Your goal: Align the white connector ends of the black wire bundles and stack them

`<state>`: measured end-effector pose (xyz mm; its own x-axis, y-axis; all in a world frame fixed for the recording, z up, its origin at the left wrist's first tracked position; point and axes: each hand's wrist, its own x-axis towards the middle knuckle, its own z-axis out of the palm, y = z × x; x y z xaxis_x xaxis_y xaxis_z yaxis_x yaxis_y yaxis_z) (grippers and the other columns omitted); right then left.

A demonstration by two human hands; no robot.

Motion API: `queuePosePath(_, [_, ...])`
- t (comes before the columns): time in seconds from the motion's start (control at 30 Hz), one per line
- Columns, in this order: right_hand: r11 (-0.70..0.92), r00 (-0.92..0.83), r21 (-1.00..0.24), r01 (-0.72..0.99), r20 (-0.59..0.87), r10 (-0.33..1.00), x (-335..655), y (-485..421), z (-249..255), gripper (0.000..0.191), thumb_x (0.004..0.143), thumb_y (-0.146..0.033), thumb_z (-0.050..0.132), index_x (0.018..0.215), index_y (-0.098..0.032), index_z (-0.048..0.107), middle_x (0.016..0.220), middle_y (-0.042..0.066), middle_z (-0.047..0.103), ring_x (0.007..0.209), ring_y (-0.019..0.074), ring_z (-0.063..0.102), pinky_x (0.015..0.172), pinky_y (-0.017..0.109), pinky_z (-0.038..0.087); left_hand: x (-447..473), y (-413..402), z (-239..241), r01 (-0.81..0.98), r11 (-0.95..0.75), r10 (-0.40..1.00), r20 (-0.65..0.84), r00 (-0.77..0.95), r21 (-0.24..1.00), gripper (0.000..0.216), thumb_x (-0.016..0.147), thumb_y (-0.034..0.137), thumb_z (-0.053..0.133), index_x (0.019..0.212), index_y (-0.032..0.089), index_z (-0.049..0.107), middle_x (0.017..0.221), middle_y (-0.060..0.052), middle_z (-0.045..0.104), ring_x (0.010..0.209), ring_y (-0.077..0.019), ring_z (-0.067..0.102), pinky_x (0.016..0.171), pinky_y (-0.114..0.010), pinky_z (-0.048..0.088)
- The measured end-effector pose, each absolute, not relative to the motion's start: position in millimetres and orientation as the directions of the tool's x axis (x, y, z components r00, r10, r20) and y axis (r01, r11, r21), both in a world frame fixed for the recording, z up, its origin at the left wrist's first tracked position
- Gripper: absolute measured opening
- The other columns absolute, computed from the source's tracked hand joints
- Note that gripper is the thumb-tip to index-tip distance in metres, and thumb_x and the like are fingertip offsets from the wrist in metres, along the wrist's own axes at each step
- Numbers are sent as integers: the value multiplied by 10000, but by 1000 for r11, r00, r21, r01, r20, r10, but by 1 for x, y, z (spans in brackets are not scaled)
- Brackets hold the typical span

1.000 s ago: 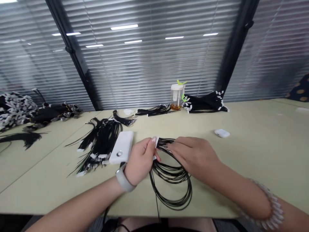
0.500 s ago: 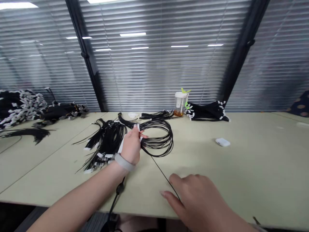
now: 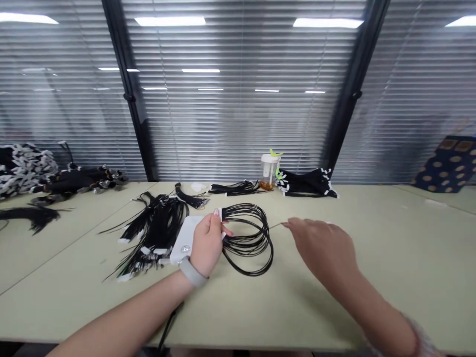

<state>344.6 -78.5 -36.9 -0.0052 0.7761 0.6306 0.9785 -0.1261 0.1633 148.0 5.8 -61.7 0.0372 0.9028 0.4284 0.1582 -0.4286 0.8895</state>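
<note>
My left hand is closed on the white-tagged end of a coil of thin black cords, which hangs just over the pale green table. A grey band is on that wrist. My right hand hovers to the right of the coil, fingers stretched out and holding nothing that I can see. A white power bank lies directly left of my left hand. Left of it sprawls a loose pile of black cords with white tags.
A clear cup with a green lid stands at the table's back edge by a black bundle and more cords. Further heaps of cords cover the left table. Window blinds close off the back.
My right hand has risen from the table's front edge to beside the coil. The left hand has lowered the coil slightly. The small white case on the right is now hidden behind my right hand.
</note>
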Motion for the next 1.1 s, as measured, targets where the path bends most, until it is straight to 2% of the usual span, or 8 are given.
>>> queuePosePath(0.17, [320, 52, -456, 831, 636, 770, 358, -41, -17, 373, 804, -223, 466, 1172, -208, 520, 1082, 92, 598, 920, 212, 581, 725, 347, 474, 150, -2, -60, 193, -414, 910, 406, 82, 890, 432, 870, 381, 322, 525, 181, 486, 517, -19, 589, 589, -162, 536, 622, -268, 390])
queuePosePath(0.27, [421, 42, -821, 387, 471, 881, 348, -32, -14, 410, 798, -282, 507, 1200, -215, 471, 1168, 87, 548, 938, 173, 585, 787, 330, 487, 151, -5, -62, 207, -407, 913, 392, 114, 890, 430, 874, 374, 308, 525, 183, 470, 509, -13, 575, 563, -155, 521, 590, -260, 383])
queuePosePath(0.33, [395, 148, -918, 33, 395, 907, 338, -30, -19, 304, 779, -335, 549, 1032, -167, 546, 1022, 89, 600, 817, 145, 605, 774, 332, 492, 151, -6, -64, 223, -407, 913, 385, 138, 886, 426, 872, 379, 308, 529, 184, 468, 508, -9, 572, 546, -150, 509, 570, -255, 375])
queuePosePath(0.43, [400, 304, -897, -188, 334, 892, 332, -31, -29, 208, 735, -332, 608, 821, -168, 513, 692, -13, 570, 565, 71, 537, 673, 288, 498, 152, -7, -65, 239, -402, 914, 372, 162, 884, 422, 870, 377, 311, 526, 186, 463, 500, -5, 569, 530, -146, 499, 552, -249, 367])
queuePosePath(0.57, [399, 340, -891, -217, 314, 886, 341, -35, -34, 328, 697, -257, 647, 956, -213, 451, 729, -28, 578, 586, 72, 529, 618, 249, 472, 153, -8, -67, 232, -385, 918, 344, 196, 894, 401, 877, 378, 311, 563, 183, 468, 484, 2, 556, 512, -142, 503, 541, -244, 367])
queuePosePath(0.73, [289, 137, -933, 212, 321, 937, 331, -48, -36, 142, 773, -300, 555, 828, -170, 566, 761, 12, 585, 533, 67, 440, 475, 208, 345, 152, -9, -71, 228, -411, 903, 359, 237, 883, 393, 888, 387, 298, 598, 180, 464, 495, 10, 555, 517, -132, 506, 557, -236, 371])
queuePosePath(0.87, [383, -41, -687, 617, 458, 888, 310, -58, -42, 169, 803, -221, 505, 657, -163, 568, 639, -11, 532, 593, 89, 464, 547, 227, 342, 151, -11, -72, 252, -472, 874, 413, 255, 845, 384, 893, 371, 305, 595, 181, 455, 502, 14, 548, 517, -124, 498, 554, -230, 361])
queuePosePath(1.1, [443, -154, -488, 752, 524, 838, 304, -59, -48, 202, 830, -174, 464, 634, -160, 513, 618, -23, 501, 589, 79, 451, 543, 215, 312, 151, -15, -73, 259, -502, 855, 427, 296, 825, 369, 895, 370, 307, 612, 178, 447, 516, 18, 551, 514, -112, 488, 537, -216, 353])
